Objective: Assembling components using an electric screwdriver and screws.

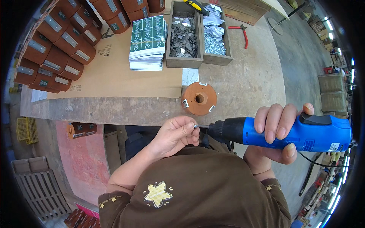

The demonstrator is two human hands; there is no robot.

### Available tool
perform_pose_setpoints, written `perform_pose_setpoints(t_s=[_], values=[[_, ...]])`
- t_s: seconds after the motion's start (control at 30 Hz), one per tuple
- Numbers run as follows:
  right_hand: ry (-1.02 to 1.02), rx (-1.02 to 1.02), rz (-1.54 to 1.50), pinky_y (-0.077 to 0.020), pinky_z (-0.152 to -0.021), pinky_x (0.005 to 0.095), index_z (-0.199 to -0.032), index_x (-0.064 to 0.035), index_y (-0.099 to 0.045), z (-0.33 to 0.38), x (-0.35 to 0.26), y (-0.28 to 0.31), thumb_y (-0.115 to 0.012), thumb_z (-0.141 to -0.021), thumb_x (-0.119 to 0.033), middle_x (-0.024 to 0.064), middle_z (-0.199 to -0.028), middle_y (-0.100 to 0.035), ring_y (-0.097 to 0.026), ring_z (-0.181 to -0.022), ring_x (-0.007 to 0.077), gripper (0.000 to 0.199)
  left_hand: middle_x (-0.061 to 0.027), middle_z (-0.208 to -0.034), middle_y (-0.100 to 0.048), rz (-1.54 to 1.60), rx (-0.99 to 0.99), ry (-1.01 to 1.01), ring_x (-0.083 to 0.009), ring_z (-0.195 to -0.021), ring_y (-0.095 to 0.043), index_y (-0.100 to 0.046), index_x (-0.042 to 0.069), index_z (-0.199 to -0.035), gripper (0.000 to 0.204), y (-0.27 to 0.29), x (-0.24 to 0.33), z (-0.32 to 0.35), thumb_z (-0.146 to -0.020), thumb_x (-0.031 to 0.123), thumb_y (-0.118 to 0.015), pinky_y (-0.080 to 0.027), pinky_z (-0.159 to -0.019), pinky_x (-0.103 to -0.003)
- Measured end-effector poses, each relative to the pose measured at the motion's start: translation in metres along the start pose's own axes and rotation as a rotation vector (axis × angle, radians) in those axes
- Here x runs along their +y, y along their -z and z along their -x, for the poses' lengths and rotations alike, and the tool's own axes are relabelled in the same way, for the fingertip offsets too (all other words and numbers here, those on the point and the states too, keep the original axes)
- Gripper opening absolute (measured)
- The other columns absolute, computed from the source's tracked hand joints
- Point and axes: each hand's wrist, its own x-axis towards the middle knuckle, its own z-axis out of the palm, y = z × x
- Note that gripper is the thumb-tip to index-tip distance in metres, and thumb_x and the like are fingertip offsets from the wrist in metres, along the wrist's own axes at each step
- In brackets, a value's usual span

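A blue corded electric screwdriver [296, 131] lies level across my right side, its black nose toward the left. My right hand [279, 129] is wrapped around its body. At the tip of its thin bit [202, 126], my left hand [176, 133] pinches a small silvery screw [195, 126] between thumb and forefinger, and the fingers mostly hide it. Just beyond my hands, near the bench edge, stands a round brown wooden piece [207, 91] with a centre hole and several metal clips around its rim.
Two wooden boxes hold dark metal plates [184, 40] and silvery screws [214, 43]. Stacked green-and-white label sheets [146, 49] stand to their left, on cardboard [125, 81]. Brown cylinders [57, 49] are piled at far left. Red-handled pliers [245, 37] lie at right.
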Motion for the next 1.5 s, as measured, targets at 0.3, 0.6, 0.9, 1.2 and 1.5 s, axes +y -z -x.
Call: perform_pose_setpoints(t_s=[0.3, 0.6, 0.9, 1.2, 1.5], values=[[0.058, -0.210, -0.085, -0.0455, -0.057, 0.0349, -0.129, -0.0124, -0.022, 0.000, -0.004, 0.006, -0.065, -0.070, -0.006, 0.0077, -0.077, -0.053, -0.055, -0.062, 0.0206, 0.073, -0.0078, -0.072, -0.057, -0.110, 0.066, 0.019, -0.0150, -0.064, -0.057, -0.053, 0.001, -0.085, 0.018, -0.006, 0.001, 0.001, -0.086, 0.018, -0.052, -0.049, -0.061, -0.030], [0.071, -0.486, -0.108, -0.0463, -0.056, 0.0360, -0.128, -0.0124, -0.019, -0.010, -0.007, 0.021, -0.065, -0.069, -0.005, 0.0112, -0.079, -0.055, -0.057, -0.063, 0.0225, 0.075, -0.0089, -0.074, -0.058, -0.089, 0.014, 0.032, -0.0149, -0.064, -0.057, -0.054, -0.001, -0.086, 0.016, -0.006, 0.002, 0.000, -0.084, 0.015, -0.054, -0.049, -0.061, -0.029], [0.057, -0.352, -0.106, -0.0469, -0.062, 0.0279, -0.129, -0.0090, -0.028, -0.007, -0.004, 0.016, -0.067, -0.065, -0.006, 0.0019, -0.072, -0.054, -0.056, -0.064, 0.0129, 0.075, -0.0098, -0.074, -0.058, -0.156, 0.037, 0.026, -0.0152, -0.065, -0.058, -0.055, -0.002, -0.086, 0.012, -0.009, 0.001, -0.001, -0.083, 0.010, -0.055, -0.050, -0.062, -0.029], [0.087, -0.202, 0.031, -0.0438, -0.061, 0.0331, -0.128, -0.0224, -0.027, 0.014, -0.006, 0.013, -0.068, -0.068, -0.006, 0.0039, -0.074, -0.054, -0.051, -0.066, 0.0181, 0.075, -0.0084, -0.073, -0.058, -0.243, 0.113, -0.008, -0.0136, -0.063, -0.057, -0.055, -0.001, -0.086, 0.012, -0.015, 0.006, -0.006, -0.084, 0.011, -0.053, -0.050, -0.060, -0.027], [-0.044, -0.013, -0.115, -0.0446, -0.064, 0.0340, -0.124, -0.0135, -0.027, 0.014, -0.008, 0.027, -0.061, -0.071, -0.002, 0.0059, -0.074, -0.052, -0.053, -0.069, 0.0206, 0.064, -0.0093, -0.077, -0.058, -0.715, 0.199, -0.063, -0.0129, -0.063, -0.054, -0.053, -0.001, -0.087, 0.007, -0.028, 0.015, -0.018, -0.083, 0.003, -0.049, -0.045, -0.057, -0.025]])
